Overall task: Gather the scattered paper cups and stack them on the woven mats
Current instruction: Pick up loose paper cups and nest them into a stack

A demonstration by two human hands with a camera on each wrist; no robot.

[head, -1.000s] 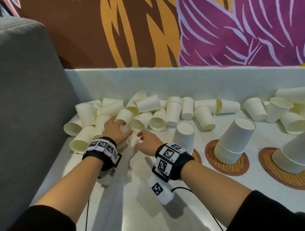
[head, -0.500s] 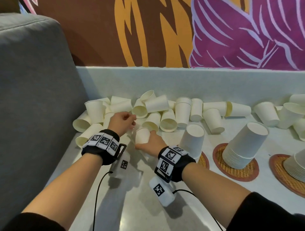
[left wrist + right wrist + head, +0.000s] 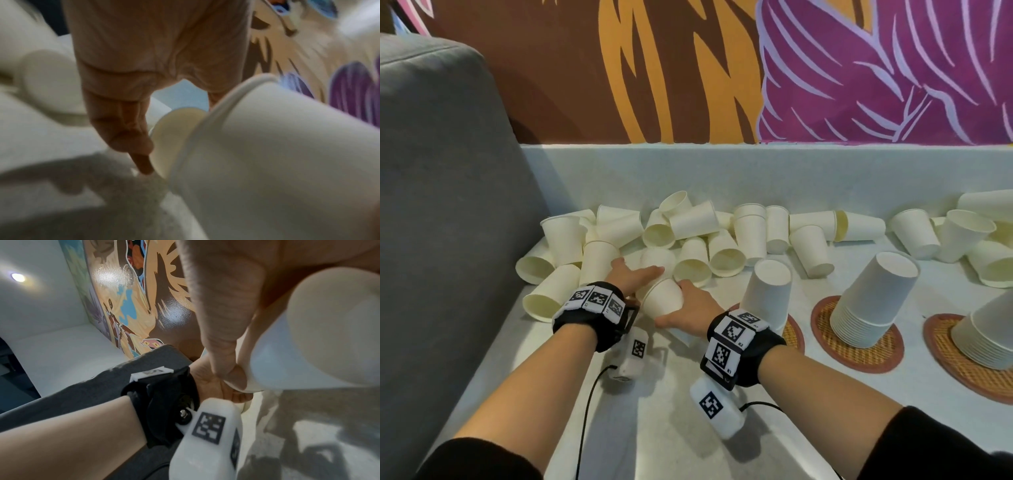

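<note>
A paper cup (image 3: 662, 301) is gripped by the right hand (image 3: 690, 308) for stacking; another cup (image 3: 658, 257) is touched by the left hand (image 3: 631, 275), fingers extended.

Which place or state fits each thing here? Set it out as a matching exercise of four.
1. right hand
2. left hand
3. middle woven mat
4. grey cushion

a. bears an upside-down stack of cups
b. reaches into the loose cups
c. stands at the table's left end
d. holds one paper cup

Pairs: 1-d, 2-b, 3-a, 4-c
</note>
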